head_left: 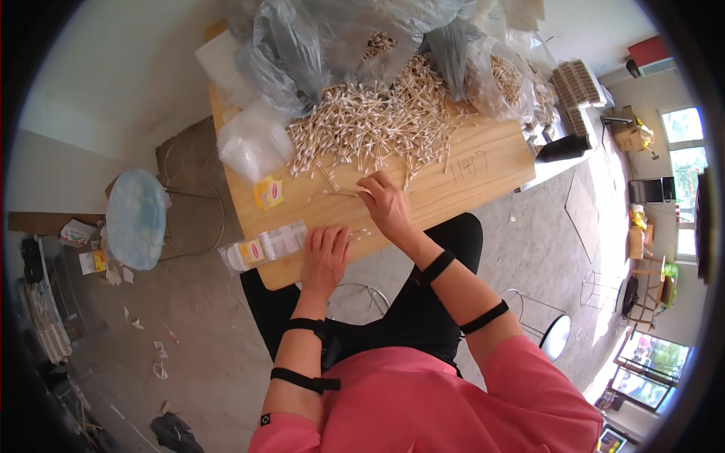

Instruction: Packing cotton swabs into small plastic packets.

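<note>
Seated at a pale, varnished-looking wooden table (438, 189), I pinch one thin wooden stick tipped with cotton (343, 194) between the thumb and fingertips of my right hand (387, 208), the stick pointing toward 9 o'clock just above the tabletop. My left hand (326, 253) lies palm down near the table's closest edge, fingers held together; I cannot tell whether anything is gripped beneath it, though a few loose cotton-tipped sticks (362, 234) show at its 2 o'clock.

At 9 o'clock from the left hand, a clear plastic packet with a yellow-and-red label (253, 251) lies at the table's side, one end jutting past the edge. A small yellow card with a red mark (268, 192) sits between 10 and 11 o'clock of the same hand, and a stack of clear plastic bags (255, 143) at 11.

At 12 o'clock from my right hand spreads a wide heap of white-tipped wooden swabs (370, 124), with crumpled grey translucent plastic (287, 60) at 11 and a clear plastic bag of more swabs (502, 79) between 1 and 2. Off the table, at 9 o'clock, stands a stool with a round, pale blue top (136, 219).
</note>
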Motion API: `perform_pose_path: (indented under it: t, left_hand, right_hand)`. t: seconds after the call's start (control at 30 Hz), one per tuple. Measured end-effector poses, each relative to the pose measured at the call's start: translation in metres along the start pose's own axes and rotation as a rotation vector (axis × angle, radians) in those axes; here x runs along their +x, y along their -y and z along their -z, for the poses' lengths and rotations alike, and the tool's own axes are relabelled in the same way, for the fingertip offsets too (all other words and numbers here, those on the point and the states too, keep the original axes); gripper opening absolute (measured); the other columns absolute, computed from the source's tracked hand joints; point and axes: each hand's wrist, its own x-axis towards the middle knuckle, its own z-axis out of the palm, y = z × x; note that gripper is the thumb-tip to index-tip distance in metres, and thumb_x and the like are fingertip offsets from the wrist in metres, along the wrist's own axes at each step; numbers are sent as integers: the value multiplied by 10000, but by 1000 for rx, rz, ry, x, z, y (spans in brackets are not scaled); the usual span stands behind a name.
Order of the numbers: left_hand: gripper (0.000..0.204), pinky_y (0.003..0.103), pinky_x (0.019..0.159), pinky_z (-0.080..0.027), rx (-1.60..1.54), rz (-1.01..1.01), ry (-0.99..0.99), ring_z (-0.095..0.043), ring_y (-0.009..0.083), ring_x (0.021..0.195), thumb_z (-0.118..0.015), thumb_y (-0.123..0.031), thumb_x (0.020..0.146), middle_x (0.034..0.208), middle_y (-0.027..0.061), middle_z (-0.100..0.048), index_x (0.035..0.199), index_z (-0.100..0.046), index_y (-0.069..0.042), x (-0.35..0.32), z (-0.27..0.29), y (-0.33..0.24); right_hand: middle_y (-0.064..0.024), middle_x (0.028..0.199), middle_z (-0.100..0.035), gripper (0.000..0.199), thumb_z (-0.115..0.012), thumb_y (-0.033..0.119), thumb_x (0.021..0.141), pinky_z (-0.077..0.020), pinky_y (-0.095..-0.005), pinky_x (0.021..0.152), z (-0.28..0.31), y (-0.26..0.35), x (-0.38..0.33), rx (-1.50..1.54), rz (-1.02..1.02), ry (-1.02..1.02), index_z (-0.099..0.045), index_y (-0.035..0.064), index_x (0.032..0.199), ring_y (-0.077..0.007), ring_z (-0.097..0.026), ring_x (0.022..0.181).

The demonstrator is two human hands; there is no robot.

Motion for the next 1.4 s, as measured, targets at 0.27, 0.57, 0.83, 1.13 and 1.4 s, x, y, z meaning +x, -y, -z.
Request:
perform_pose_path:
  t: [0.27, 0.57, 0.83, 1.13, 1.4]
  left_hand:
    - [388, 476, 1019, -399, -24, 9, -26, -497, 313, 1155, -694, -107, 827, 1184, 83, -530, 1199, -585, -95, 2, 0, 0]
    - [386, 473, 997, -407, -61, 10, -33, -510, 320, 1130, -702, -94, 821, 1166, 88, -535, 1189, -584, -91, 2, 0, 1]
    - [389, 474, 987, -414, -49, 11, -22, -504, 320, 1127, -701, -84, 815, 1171, 87, -530, 1186, -587, -101, 5, 0, 1]
    - [458, 502, 1110, -347, 37, 24, -38, -473, 305, 1255, -667, -102, 844, 1317, 93, -511, 1283, -544, -62, 5, 1, -2]
    - [529, 532, 1184, -276, 36, 8, 60, -433, 273, 1337, -630, -115, 863, 1388, 85, -481, 1369, -490, -50, 2, -4, 1]
  right_hand:
    - [-101, 976, -613, 126, -690, 149, 861, -517, -435, 725, -9, -3, 1, -33, 52, 26, -647, 64, 943, -334, -641, 878]
    - [-96, 995, -602, 157, -704, 172, 841, -521, -439, 721, 8, -11, -29, -38, -66, 18, -633, 69, 936, -334, -642, 894]
    - [-125, 942, -607, 154, -698, 186, 847, -520, -441, 719, 2, -17, -1, -61, -115, 56, -637, 63, 917, -350, -637, 871]
    - [-97, 919, -621, 120, -686, 169, 852, -527, -446, 715, -17, 1, -21, 5, 102, 61, -658, 52, 857, -334, -645, 862]
    - [-127, 894, -616, 130, -663, 177, 862, -526, -466, 672, -38, 19, 28, -106, -57, -30, -634, 51, 853, -355, -657, 828]
